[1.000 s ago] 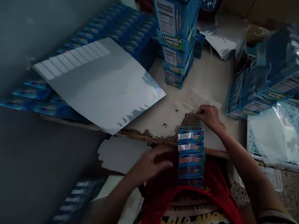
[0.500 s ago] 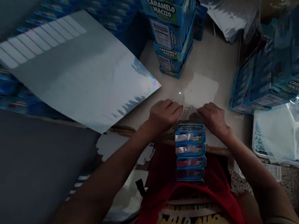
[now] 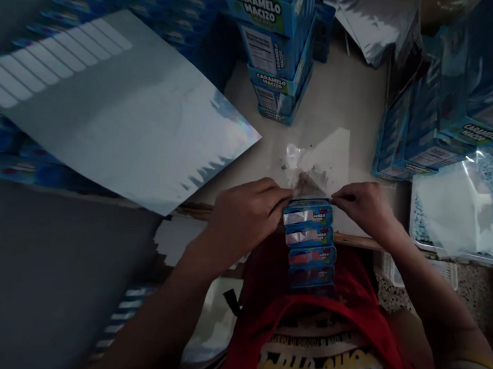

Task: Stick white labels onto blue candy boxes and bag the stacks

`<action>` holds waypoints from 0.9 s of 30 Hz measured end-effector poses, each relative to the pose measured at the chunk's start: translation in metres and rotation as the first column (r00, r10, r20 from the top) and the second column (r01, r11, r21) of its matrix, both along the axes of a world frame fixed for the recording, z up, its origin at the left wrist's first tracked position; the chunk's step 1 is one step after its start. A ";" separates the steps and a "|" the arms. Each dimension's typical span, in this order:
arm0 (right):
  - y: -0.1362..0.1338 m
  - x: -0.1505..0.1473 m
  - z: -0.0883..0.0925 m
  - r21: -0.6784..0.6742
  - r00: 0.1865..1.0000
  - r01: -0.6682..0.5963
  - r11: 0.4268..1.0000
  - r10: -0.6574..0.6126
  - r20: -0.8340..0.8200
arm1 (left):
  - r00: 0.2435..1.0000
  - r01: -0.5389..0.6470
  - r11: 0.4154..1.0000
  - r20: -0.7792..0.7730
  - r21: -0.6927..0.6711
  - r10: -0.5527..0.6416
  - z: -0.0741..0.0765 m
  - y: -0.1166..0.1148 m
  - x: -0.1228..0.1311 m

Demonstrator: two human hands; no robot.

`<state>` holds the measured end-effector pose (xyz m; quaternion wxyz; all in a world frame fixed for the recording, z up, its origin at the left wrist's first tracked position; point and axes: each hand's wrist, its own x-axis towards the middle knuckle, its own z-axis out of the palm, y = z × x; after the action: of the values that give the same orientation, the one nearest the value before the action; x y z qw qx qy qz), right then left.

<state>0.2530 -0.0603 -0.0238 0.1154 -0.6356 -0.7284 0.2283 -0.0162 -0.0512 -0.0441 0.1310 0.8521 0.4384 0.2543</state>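
Note:
A row of several small blue candy boxes [image 3: 310,237] labelled Caramelo Macizo lies at the table's front edge, its near end against the red apron [image 3: 259,319]. Clear plastic bag film [image 3: 293,157], crinkled and shiny, spreads on the table just beyond the row's far end. My left hand [image 3: 251,212] is closed in a pinch at the far left corner of the row, on the film's edge. At the far right corner, my right hand [image 3: 364,208] pinches the film's other side between thumb and fingertips. The film's exact edge is hard to make out.
A stack of blue display boxes [image 3: 275,58] stands beyond my hands. A large sheet with white labels [image 3: 150,112] lies at left over rows of blue boxes. More display boxes [image 3: 425,128] and a clear tray of pale blue candies [image 3: 419,223] are at right.
Both hands have come nearer to my body and moved apart, from beyond the row to its far corners. The film's edge has come with them to the end of the boxes.

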 end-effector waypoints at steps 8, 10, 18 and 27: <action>-0.049 -0.035 0.007 0.352 0.926 0.320 0.879 -0.212 -0.312 | 0.853 -0.483 0.869 0.283 0.107 0.439 0.001 -0.051 0.039; -0.054 -0.040 -0.006 0.443 0.913 0.385 0.810 -0.264 -0.311 | 0.839 -0.496 0.857 0.331 0.142 0.431 -0.006 -0.055 0.045; -0.060 -0.032 -0.021 0.764 0.979 0.157 0.626 -0.199 -0.038 | 0.800 -0.476 0.846 0.518 0.243 0.301 -0.017 -0.047 0.053; -0.078 -0.013 -0.039 0.835 0.998 -0.045 0.549 -0.007 0.059 | 0.860 -0.381 0.837 0.483 0.393 0.165 -0.071 -0.053 0.032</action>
<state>0.2397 -0.1384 -0.0626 0.3807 -0.5027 -0.7591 -0.1616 0.0155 -0.1042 -0.1155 -0.0276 0.7067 0.4424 0.5515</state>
